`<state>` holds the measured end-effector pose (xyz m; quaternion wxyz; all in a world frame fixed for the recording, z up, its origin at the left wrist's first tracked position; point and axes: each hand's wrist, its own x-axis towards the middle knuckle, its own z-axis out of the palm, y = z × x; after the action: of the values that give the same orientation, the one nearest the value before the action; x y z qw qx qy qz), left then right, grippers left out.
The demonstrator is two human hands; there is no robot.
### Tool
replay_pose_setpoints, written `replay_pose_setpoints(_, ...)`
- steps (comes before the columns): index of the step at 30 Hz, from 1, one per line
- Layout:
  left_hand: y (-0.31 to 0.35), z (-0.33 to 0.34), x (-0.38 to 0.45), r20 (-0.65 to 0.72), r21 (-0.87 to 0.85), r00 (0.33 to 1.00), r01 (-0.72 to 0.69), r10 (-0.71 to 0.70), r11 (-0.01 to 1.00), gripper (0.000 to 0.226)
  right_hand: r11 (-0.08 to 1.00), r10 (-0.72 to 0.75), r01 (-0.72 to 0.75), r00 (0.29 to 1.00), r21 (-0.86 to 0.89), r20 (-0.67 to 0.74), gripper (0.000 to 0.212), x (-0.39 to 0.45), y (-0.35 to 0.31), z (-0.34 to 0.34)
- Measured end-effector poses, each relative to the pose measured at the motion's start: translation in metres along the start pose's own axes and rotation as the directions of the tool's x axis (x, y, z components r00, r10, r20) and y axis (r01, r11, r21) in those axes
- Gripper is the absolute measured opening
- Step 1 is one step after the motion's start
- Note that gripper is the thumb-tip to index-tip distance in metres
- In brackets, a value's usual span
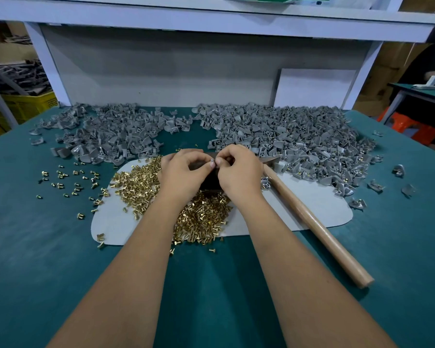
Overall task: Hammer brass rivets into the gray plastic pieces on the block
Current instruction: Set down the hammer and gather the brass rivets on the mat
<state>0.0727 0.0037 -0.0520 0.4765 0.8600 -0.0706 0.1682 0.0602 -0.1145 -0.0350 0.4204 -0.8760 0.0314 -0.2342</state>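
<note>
My left hand (183, 172) and my right hand (239, 169) meet over a dark block (210, 180) in the middle of the table, fingers curled, fingertips pinched together on something small that stays hidden. A heap of brass rivets (201, 217) lies on a pale mat (312, 209) under my wrists. A wooden-handled hammer (312, 219) lies on the mat to the right of my right hand, its head tucked behind that hand. Gray plastic pieces are piled in two heaps, the left heap (111, 131) and the right heap (299, 139).
Loose rivets (68, 179) are scattered on the green table top left of the mat. A white board (314, 87) leans against the back wall under a shelf. A yellow crate (23, 106) stands off the table's left; another person sits at far right.
</note>
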Motion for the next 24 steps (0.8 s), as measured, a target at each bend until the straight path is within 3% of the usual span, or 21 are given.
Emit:
replay_pose_setpoints(9,0.002,-0.001,-0.002,0.020,0.012,0.999,0.042,-0.042,0.999,0.015,0.999,0.004,-0.004,1.000,0.039,0.009,0.021,0.000,0.002,0.000)
replay_pose_setpoints(17,0.008,0.004,-0.002,0.037,0.143,0.991,0.123,-0.129,0.982,0.020,0.992,-0.122,0.121,0.992,-0.019,-0.021,0.008,-0.006,0.012,0.003)
replay_pose_setpoints(24,0.012,0.004,-0.003,0.017,0.151,0.991,0.132,-0.136,0.980,0.011,0.986,-0.165,0.163,0.985,-0.033,-0.043,0.027,-0.010,0.010,-0.001)
